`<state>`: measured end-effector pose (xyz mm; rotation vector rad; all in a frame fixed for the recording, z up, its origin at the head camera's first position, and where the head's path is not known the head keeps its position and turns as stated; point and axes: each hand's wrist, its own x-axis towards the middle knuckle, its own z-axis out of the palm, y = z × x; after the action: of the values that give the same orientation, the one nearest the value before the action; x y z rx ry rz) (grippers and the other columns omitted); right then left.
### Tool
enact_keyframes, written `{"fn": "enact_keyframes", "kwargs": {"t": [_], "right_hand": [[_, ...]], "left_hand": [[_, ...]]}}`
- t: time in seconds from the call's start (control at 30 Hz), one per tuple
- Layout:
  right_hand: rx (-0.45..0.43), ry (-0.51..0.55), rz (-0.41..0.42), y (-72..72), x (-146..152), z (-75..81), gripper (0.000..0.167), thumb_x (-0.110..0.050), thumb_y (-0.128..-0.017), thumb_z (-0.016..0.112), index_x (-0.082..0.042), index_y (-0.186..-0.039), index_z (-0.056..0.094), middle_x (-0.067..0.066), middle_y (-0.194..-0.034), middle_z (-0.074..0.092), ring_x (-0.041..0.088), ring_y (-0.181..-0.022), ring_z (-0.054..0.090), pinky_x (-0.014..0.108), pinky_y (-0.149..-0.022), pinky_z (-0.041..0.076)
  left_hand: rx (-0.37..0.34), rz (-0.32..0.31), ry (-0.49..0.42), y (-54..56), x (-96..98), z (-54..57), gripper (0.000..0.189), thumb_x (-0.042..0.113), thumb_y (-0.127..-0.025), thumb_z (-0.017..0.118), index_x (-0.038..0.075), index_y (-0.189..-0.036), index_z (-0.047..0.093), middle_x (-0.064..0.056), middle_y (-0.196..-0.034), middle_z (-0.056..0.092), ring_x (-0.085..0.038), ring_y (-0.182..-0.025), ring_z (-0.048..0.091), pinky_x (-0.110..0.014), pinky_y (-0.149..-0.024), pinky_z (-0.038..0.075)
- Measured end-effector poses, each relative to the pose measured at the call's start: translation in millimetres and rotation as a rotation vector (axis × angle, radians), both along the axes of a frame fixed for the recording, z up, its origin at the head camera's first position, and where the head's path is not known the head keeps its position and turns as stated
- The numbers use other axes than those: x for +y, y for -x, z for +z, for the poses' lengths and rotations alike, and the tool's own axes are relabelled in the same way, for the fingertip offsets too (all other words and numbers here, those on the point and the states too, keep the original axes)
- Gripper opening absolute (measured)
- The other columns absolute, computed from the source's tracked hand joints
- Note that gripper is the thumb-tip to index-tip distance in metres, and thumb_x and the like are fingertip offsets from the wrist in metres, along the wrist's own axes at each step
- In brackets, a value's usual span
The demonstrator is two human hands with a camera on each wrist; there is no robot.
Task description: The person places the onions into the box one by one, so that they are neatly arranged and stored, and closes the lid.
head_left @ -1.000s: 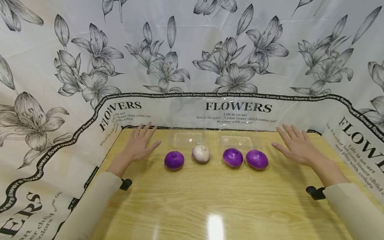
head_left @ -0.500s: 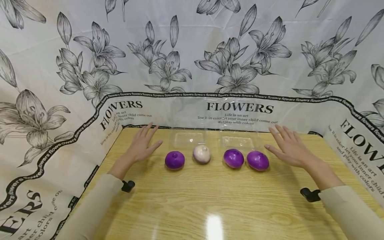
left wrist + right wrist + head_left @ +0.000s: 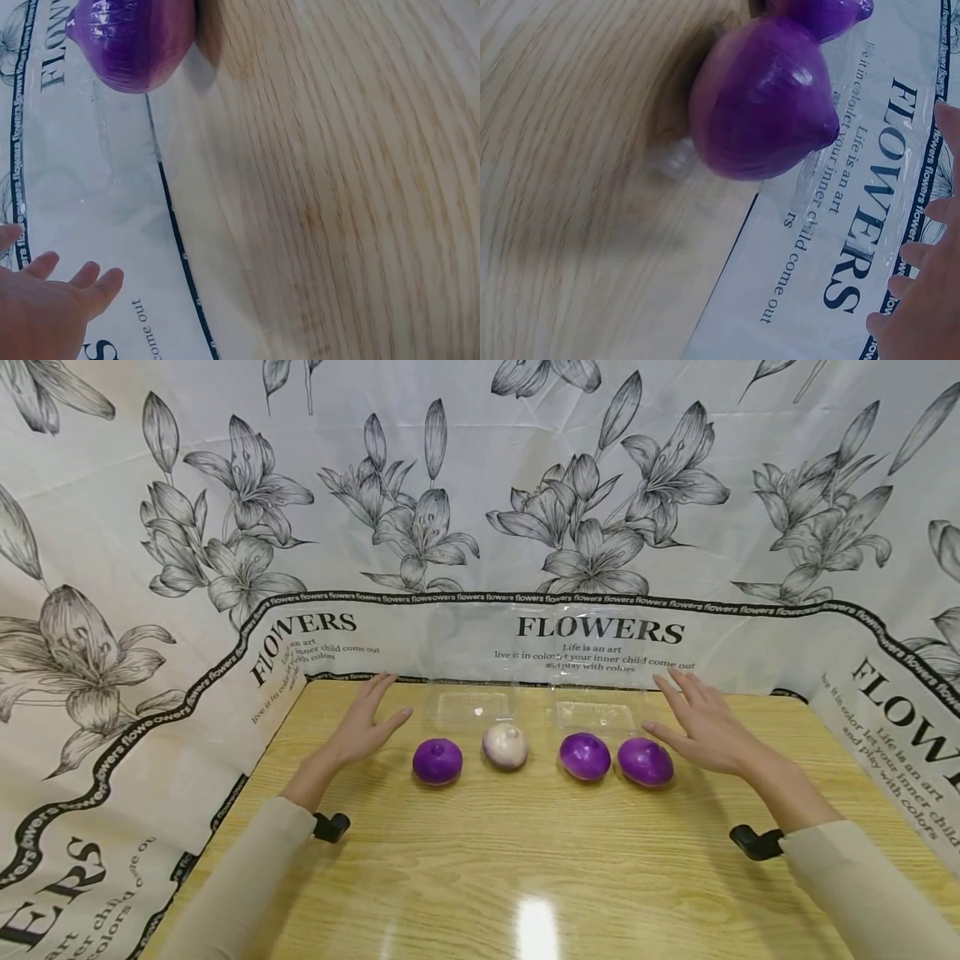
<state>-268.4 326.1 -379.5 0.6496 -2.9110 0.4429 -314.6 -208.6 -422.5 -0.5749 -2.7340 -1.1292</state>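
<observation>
Several onions stand in a row across the table. A purple onion (image 3: pixel 437 762) is at the left, with a whitish onion (image 3: pixel 506 747) beside it. Two more lie to the right, a purple onion (image 3: pixel 584 756) and a rightmost purple onion (image 3: pixel 646 762) close against it. My left hand (image 3: pixel 362 729), fingers spread and holding nothing, hovers left of the left onion. Near the rightmost onion, my right hand (image 3: pixel 702 729) is also spread, its thumb tip close to that onion. In the right wrist view, the rightmost onion (image 3: pixel 765 101) fills the upper middle.
Behind the onions stand two clear plastic boxes with raised lids, a left box (image 3: pixel 472 706) and a right box (image 3: pixel 595 715). A flower-printed cloth (image 3: pixel 420 527) walls the wooden table (image 3: pixel 450 860) at the back and sides.
My right hand has moved left, toward the rightmost onion. My left hand has shifted slightly right. The onions and boxes stay in place, while the head view has shifted a little.
</observation>
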Motion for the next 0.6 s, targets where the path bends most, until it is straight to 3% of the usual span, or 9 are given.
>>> {"fn": "enact_keyframes", "kwargs": {"t": [0.2, 0.37, 0.6], "right_hand": [[-0.006, 0.024, 0.016, 3.8, -11.8, 3.1, 0.084, -0.041, -0.104, 0.057, -0.005, -0.164, 0.011, 0.032, -0.165, 0.007, 0.057, -0.15, 0.005, 0.075, -0.122, 0.003], [-0.009, 0.051, 0.015, 7.3, -19.8, 4.7, 0.084, -0.041, -0.103, 0.058, -0.007, -0.165, 0.011, 0.031, -0.166, 0.007, 0.055, -0.15, 0.006, 0.076, -0.121, 0.004], [-0.03, 0.115, 0.021, 11.8, -29.5, 5.3, 0.087, -0.04, -0.102, 0.061, -0.008, -0.165, 0.01, 0.029, -0.167, 0.008, 0.054, -0.15, 0.008, 0.08, -0.118, 0.01]], "left_hand": [[-0.031, 0.002, -0.103, 2.7, 4.5, -1.4, 0.074, 0.039, -0.103, 0.062, 0.013, -0.162, 0.026, -0.016, -0.165, 0.024, -0.042, -0.145, 0.034, -0.062, -0.117, 0.04], [-0.044, 0.006, -0.15, 4.6, 8.8, -2.0, 0.074, 0.035, -0.103, 0.063, 0.01, -0.162, 0.025, -0.02, -0.164, 0.024, -0.047, -0.141, 0.038, -0.064, -0.116, 0.041], [-0.096, 0.04, -0.214, 7.8, 12.9, -4.4, 0.076, 0.031, -0.102, 0.065, 0.008, -0.162, 0.024, -0.019, -0.165, 0.024, -0.047, -0.141, 0.04, -0.056, -0.113, 0.048]]}}
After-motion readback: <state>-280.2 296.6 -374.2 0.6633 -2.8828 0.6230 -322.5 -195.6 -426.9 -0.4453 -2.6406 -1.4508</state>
